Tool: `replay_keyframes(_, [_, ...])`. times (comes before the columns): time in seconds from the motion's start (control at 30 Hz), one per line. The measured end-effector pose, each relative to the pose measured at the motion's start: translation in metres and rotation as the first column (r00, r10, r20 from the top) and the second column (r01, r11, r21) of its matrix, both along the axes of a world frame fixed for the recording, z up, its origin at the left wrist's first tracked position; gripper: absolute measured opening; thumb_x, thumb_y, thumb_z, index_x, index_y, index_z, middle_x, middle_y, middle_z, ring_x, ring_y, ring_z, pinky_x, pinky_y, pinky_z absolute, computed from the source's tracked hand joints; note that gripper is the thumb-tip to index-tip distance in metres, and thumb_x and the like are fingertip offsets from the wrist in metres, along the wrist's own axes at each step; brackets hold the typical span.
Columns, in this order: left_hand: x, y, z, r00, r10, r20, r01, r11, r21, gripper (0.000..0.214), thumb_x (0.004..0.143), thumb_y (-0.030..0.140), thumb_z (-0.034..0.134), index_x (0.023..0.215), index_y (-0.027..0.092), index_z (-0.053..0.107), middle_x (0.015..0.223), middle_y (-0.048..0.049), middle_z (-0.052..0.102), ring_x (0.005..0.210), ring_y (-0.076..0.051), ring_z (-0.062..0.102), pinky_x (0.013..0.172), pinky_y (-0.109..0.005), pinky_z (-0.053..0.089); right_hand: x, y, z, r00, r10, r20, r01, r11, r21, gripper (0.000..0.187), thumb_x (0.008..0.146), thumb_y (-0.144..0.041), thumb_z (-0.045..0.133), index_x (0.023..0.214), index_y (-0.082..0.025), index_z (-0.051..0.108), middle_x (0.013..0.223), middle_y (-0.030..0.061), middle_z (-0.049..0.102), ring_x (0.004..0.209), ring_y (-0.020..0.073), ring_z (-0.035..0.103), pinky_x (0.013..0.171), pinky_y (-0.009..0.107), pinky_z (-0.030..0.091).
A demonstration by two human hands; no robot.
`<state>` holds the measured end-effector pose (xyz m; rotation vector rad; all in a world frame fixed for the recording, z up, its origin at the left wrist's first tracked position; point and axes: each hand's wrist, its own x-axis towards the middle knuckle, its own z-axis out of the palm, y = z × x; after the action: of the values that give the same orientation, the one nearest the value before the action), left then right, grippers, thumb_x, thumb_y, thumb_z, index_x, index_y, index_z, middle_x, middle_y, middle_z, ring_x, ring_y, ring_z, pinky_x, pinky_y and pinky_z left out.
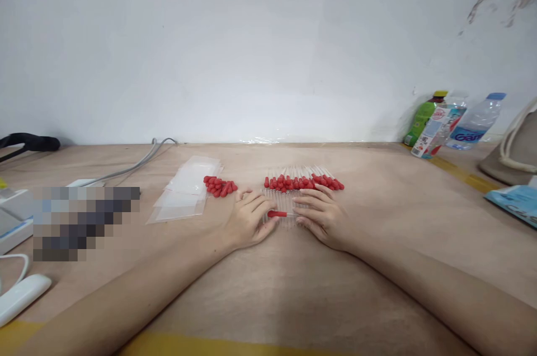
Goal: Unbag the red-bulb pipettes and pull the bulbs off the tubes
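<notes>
My left hand (254,217) pinches a red rubber bulb (277,214) between thumb and fingers, just above the table. The bulb's open end points right, toward a thin clear tube (291,214) in the fingertips of my right hand (321,215). Whether the tube sits inside the bulb is too small to tell. Under and between both hands lies a row of bare clear tubes (283,199). Behind them, several droppers (293,181) with red bulbs lie side by side, tips pointing to the wall. A small pile of loose red bulbs (220,186) rests beyond my left hand.
Clear plastic bags (184,188) lie fanned out left of the bulb pile. Farther left are a grey cable (126,168), a power strip (19,216) and a white device (25,294). Bottles (474,126) and a carton (438,131) stand at the back right, near a blue packet (516,204).
</notes>
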<state>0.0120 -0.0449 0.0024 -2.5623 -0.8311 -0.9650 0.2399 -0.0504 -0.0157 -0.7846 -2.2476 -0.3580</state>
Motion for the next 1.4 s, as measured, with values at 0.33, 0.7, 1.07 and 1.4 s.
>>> replay_keyframes(0.33, [0.007,0.002,-0.003,0.994,-0.104,-0.024,0.104,0.994,-0.031,0.016,0.085,0.03,0.05,0.088,0.021,0.063,0.087,-0.0015,0.068,0.089,-0.015,0.058,0.092,-0.035,0.031,-0.009,-0.002,0.0,0.999,0.051,0.01,-0.05,0.997,-0.05,0.028,0.084,-0.031,0.05,0.11,-0.023,0.059,0.107,0.0047,0.064,0.11,0.0203,0.051,0.1,0.047,0.033])
replay_keyframes(0.7, [0.007,-0.002,0.001,0.98,-0.164,-0.113,0.16,0.986,-0.045,0.016,0.087,0.025,0.045,0.091,0.021,0.06,0.09,-0.0012,0.069,0.106,-0.017,0.054,0.1,-0.039,0.024,-0.009,0.0,-0.01,0.962,0.266,-0.057,-0.269,0.962,-0.049,0.026,0.086,-0.018,0.044,0.11,-0.019,0.056,0.109,0.0076,0.063,0.108,0.017,0.054,0.098,0.039,0.042])
replay_keyframes(1.07, [0.006,-0.005,0.005,0.971,-0.189,-0.149,0.179,0.981,-0.079,0.017,0.088,0.024,0.042,0.085,0.02,0.059,0.088,-0.0012,0.069,0.106,-0.018,0.054,0.1,-0.041,0.021,-0.005,0.001,-0.01,0.949,0.314,-0.003,-0.313,0.945,0.098,0.032,0.081,-0.01,0.05,0.112,-0.014,0.054,0.103,0.0097,0.065,0.113,0.0192,0.05,0.1,0.04,0.041])
replay_keyframes(1.4, [0.004,-0.005,0.003,0.96,-0.225,-0.169,0.217,0.974,-0.064,0.016,0.088,0.024,0.043,0.085,0.018,0.056,0.088,-0.0002,0.068,0.106,-0.018,0.053,0.102,-0.04,0.019,0.002,-0.006,-0.01,0.945,0.328,0.003,-0.327,0.939,0.107,0.042,0.081,-0.006,0.049,0.122,-0.015,0.046,0.106,0.0095,0.064,0.115,0.0195,0.048,0.099,0.043,0.041])
